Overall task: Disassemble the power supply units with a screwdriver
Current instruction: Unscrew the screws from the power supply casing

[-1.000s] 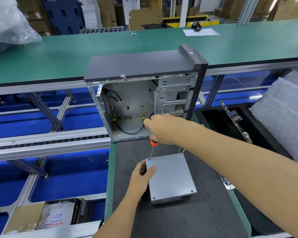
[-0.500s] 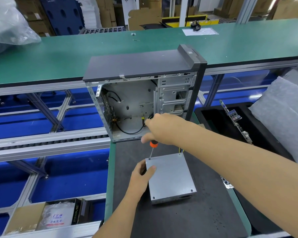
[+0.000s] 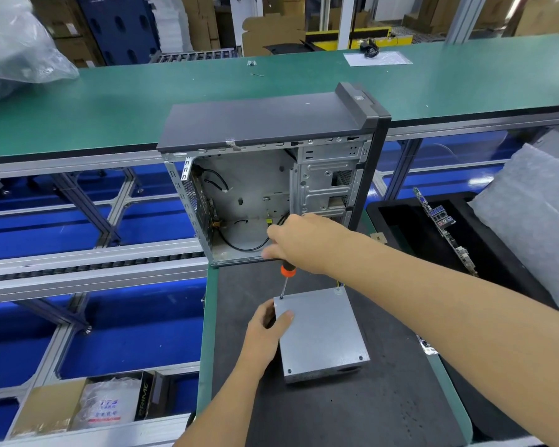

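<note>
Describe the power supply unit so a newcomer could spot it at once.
Start at the open computer case standing at the far end of the dark mat. Nearer the person on that mat lies the power supply unit, a flat grey metal box. It alone has the screwdriver tip at its far left corner.

Bare dark mat (image 3: 352, 414) is left open near and right of the power supply unit (image 3: 323, 333); passage on the far side is blocked by the open computer case (image 3: 271, 175).

One power supply unit (image 3: 321, 333), one screwdriver (image 3: 285, 280), one computer case (image 3: 271, 175), two hands.
</note>
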Available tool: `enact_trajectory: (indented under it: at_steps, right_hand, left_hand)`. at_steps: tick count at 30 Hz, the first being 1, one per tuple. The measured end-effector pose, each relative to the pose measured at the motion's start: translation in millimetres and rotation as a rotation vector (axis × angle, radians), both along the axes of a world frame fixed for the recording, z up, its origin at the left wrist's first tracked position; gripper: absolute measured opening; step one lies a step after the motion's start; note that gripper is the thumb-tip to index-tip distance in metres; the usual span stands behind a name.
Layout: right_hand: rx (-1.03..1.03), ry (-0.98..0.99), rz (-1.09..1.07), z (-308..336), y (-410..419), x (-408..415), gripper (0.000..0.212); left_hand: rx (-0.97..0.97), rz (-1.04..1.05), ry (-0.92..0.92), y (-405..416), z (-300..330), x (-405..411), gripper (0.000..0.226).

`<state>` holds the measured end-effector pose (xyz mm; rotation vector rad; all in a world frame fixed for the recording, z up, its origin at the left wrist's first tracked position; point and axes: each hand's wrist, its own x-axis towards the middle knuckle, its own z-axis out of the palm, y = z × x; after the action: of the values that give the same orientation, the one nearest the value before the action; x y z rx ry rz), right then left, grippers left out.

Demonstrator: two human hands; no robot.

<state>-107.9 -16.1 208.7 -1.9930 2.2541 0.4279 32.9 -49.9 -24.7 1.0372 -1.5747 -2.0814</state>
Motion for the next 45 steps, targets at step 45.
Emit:
enact_trajectory:
  at_steps: [45]
  right_hand:
    - [-0.346,-0.673,-0.763,-30,93,-82,0.037]
  left_hand:
    - [-0.665,0.055,-0.190,-30,32,-29,0.022]
